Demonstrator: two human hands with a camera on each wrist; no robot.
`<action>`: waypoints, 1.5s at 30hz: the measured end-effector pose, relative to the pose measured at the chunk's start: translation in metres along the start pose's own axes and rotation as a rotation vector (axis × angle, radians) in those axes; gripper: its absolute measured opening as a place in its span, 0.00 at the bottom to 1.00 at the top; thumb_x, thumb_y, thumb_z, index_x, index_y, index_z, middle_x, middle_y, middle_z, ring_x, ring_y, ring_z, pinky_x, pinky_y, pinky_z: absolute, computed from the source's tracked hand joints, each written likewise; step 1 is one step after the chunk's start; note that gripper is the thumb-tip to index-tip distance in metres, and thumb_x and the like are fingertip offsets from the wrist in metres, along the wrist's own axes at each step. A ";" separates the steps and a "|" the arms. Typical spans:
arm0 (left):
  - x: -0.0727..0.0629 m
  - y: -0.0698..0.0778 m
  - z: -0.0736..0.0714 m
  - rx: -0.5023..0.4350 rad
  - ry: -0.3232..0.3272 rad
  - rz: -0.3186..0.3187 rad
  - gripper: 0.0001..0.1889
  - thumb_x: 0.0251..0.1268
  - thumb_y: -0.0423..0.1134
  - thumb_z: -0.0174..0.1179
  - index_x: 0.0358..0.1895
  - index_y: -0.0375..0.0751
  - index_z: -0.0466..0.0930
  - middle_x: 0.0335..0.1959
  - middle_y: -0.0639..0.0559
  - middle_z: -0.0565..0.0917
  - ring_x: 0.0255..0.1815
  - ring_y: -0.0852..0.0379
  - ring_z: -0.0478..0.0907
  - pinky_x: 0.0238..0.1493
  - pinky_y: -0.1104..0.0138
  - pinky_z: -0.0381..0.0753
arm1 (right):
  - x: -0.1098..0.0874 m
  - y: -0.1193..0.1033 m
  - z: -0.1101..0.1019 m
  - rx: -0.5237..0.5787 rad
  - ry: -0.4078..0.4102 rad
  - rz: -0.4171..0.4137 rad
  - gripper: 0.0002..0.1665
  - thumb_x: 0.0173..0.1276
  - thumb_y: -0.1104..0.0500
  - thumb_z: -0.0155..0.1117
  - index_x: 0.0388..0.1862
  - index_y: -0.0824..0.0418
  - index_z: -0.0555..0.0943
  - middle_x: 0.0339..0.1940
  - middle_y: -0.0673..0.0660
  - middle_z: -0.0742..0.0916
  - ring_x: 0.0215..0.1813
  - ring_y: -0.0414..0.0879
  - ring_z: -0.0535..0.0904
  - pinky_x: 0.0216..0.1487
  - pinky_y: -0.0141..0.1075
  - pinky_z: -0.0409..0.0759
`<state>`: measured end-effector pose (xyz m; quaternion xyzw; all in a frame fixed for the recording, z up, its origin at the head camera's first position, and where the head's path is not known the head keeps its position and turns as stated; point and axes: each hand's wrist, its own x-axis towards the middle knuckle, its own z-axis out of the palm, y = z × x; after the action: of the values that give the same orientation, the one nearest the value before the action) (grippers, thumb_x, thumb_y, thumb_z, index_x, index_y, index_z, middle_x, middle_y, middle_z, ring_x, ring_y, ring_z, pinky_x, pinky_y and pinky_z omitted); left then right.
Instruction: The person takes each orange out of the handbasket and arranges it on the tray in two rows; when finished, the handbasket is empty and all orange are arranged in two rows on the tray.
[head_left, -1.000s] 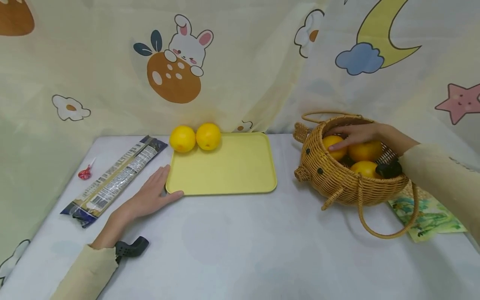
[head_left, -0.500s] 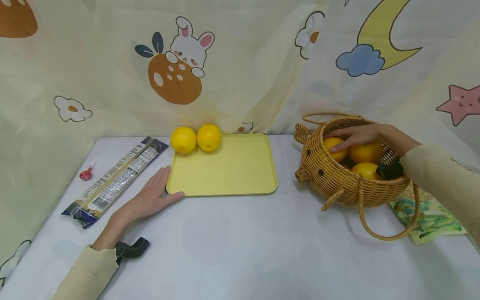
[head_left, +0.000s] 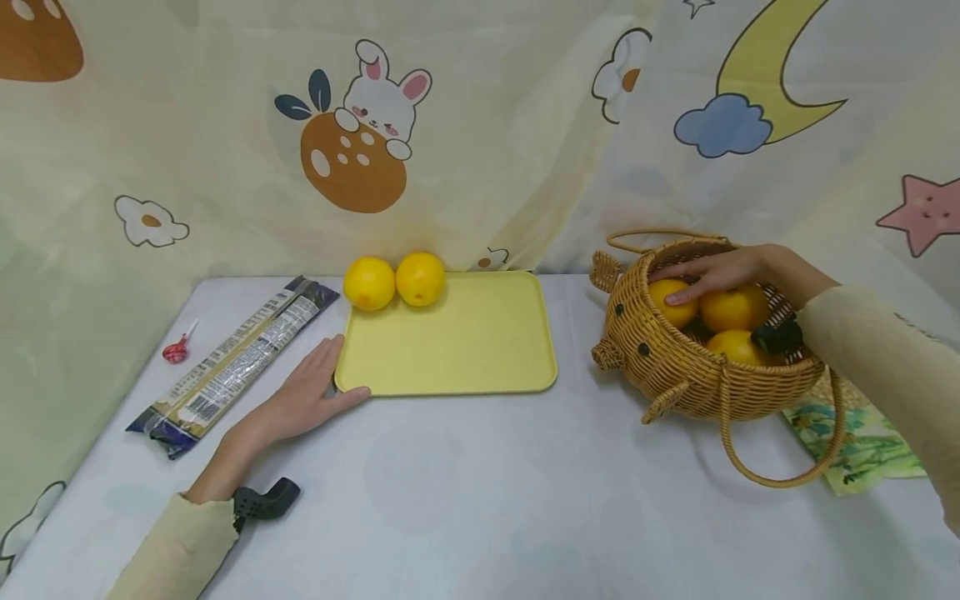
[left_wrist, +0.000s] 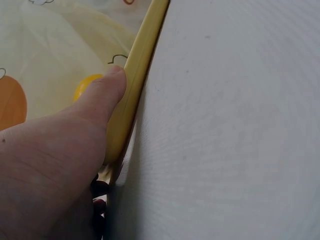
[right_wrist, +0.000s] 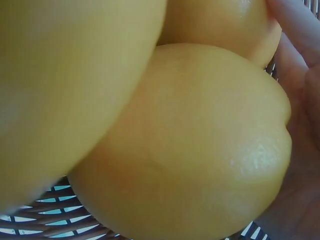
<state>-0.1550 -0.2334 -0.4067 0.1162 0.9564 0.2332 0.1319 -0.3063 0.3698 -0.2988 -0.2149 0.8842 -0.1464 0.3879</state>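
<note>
My left hand [head_left: 303, 398] lies at the near left corner of a yellow tray [head_left: 457, 358], its fingers straight along the left side and the thumb on the front edge. In the left wrist view the thumb [left_wrist: 102, 95] presses the tray's rim [left_wrist: 132, 85]. Two oranges [head_left: 369, 283] [head_left: 421, 279] sit at the tray's far left corner. Reaching into a pig-shaped wicker basket [head_left: 675, 379], my right hand [head_left: 723, 267] grips an orange [head_left: 667, 313], thumb over its top and fingers partly hidden behind it. Other oranges [head_left: 735, 307] [right_wrist: 190, 145] lie beside it in the basket.
Left of the tray lies a long printed packet [head_left: 240, 358], with a red lollipop [head_left: 176, 350] beyond it. The basket's handle [head_left: 780, 479] hangs over the table, and a green patterned packet [head_left: 855, 446] lies partly under the basket. A printed curtain [head_left: 510, 125] closes the back.
The head view has shifted slightly, so everything appears a little lower. Both hands keep their places, the left at the tray's corner and the right on the orange in the basket.
</note>
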 end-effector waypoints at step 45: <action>-0.003 0.001 0.002 -0.005 0.024 0.009 0.56 0.63 0.69 0.51 0.78 0.35 0.33 0.80 0.35 0.39 0.80 0.34 0.36 0.77 0.39 0.41 | -0.019 -0.017 -0.011 0.054 0.008 -0.050 0.36 0.73 0.50 0.55 0.76 0.53 0.57 0.73 0.65 0.63 0.64 0.57 0.66 0.58 0.47 0.72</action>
<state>-0.1513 -0.2330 -0.4076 0.1176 0.9567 0.2377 0.1197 -0.2985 0.3654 -0.2729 -0.2259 0.8759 -0.1807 0.3861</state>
